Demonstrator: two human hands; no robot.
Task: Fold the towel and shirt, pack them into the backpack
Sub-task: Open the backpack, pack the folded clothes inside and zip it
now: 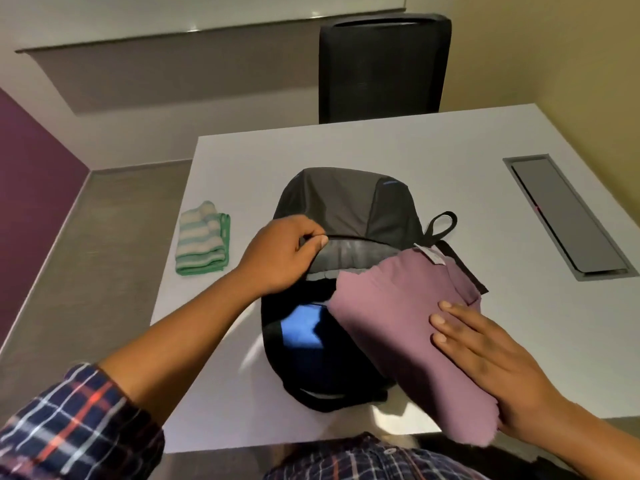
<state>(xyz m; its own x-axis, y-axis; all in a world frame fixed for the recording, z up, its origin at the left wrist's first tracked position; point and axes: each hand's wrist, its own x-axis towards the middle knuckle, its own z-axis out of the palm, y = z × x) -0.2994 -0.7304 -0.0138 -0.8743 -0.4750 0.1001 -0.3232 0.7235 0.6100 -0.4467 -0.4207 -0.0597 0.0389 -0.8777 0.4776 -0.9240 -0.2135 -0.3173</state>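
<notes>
Towel (203, 239) lies folded at the table's (450, 150) left side, apart from the bag (341, 209), staged for packing after the shirt. Left hand (280, 258): thumb and fingers pinched together on the upper lip of the bag's opening, lifting it so the mouth gapes and the grey lining shows. Bag lies flat mid-table, top away from me, opening facing my right. Shirt (398, 327), folded into a mauve bundle, rests across the bag's right half, leading edge at the mouth, not yet inside. Right hand (491, 362): fingers extended, close together, flat on top of the bundle, thumb hidden, probably beneath. Flat palm keeps the folds from springing open while I feed it in.
</notes>
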